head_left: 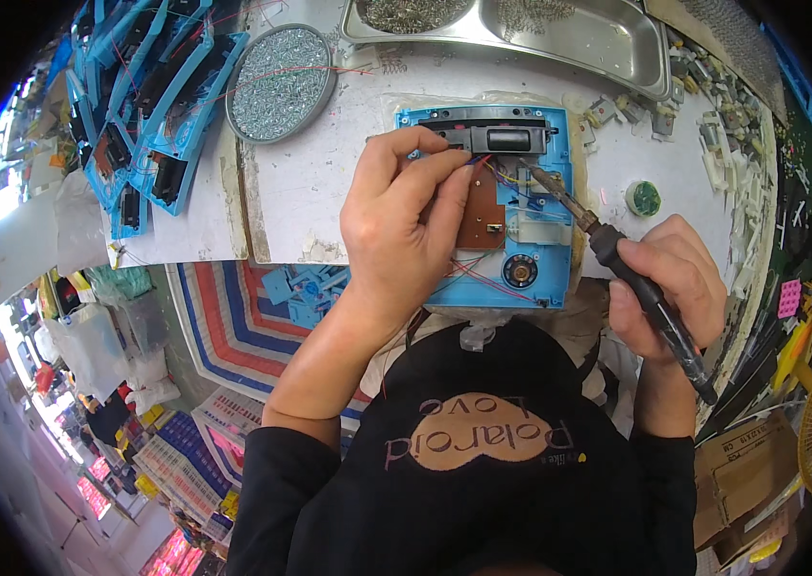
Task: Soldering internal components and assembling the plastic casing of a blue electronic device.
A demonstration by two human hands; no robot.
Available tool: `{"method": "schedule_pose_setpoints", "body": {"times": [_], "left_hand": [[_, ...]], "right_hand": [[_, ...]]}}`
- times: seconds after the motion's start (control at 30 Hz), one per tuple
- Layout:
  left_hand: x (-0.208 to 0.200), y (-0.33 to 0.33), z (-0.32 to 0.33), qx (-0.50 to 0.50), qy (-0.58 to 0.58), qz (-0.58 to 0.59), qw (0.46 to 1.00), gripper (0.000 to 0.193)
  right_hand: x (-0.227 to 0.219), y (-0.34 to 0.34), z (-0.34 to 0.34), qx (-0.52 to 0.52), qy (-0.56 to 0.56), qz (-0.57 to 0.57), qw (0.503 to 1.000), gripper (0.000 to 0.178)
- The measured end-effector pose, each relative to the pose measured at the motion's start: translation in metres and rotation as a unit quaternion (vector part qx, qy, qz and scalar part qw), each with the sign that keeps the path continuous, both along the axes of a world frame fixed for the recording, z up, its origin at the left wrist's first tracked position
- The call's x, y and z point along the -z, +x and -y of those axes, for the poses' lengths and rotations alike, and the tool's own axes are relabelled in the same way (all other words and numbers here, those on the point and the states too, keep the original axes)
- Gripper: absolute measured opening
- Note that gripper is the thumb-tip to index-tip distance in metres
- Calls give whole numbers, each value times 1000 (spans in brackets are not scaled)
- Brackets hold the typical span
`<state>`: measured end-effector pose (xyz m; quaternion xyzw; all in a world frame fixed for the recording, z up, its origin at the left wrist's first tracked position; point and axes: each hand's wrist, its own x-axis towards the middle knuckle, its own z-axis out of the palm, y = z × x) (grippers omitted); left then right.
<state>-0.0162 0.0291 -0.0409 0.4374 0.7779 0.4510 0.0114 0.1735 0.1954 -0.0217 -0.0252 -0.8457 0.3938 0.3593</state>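
A light blue plastic housing (560, 259) lies on the table in front of me. Inside it are a brown circuit board (479, 228), a black battery-holder-like part (511, 141) along its far side, and a round speaker (521, 272) near its front. My left hand (398, 206) is over the housing's left side, fingertips pinched on a thin wire at the board's far edge. Red, blue and yellow wires run rightward from there. Gripped in my right hand (679, 278) is a black-handled soldering iron (646, 293), its tip pointing at those wires. Fingers hide part of the board.
Several blue housings (170, 125) are piled at the far left, beside a round dish of small screws (283, 82). A metal tray (579, 43) with small metal parts stands at the back. Right of the housing sits a small green roll (643, 198); white parts (718, 154) line the edge.
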Motion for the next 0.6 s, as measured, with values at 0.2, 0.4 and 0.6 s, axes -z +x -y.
{"method": "schedule_pose_setpoints", "body": {"times": [0.2,0.4,0.6], "left_hand": [[8,-9,10,14,46,20,999,13],[-1,-7,3,92,37,13,995,15],[3,-5,-8,71,-2,-60,996,15]], "right_hand": [[1,1,0,1,-8,-4,1000,31],[3,-1,-1,8,-3,-16,1000,29],[0,2,-3,12,0,-10,1000,28]]}}
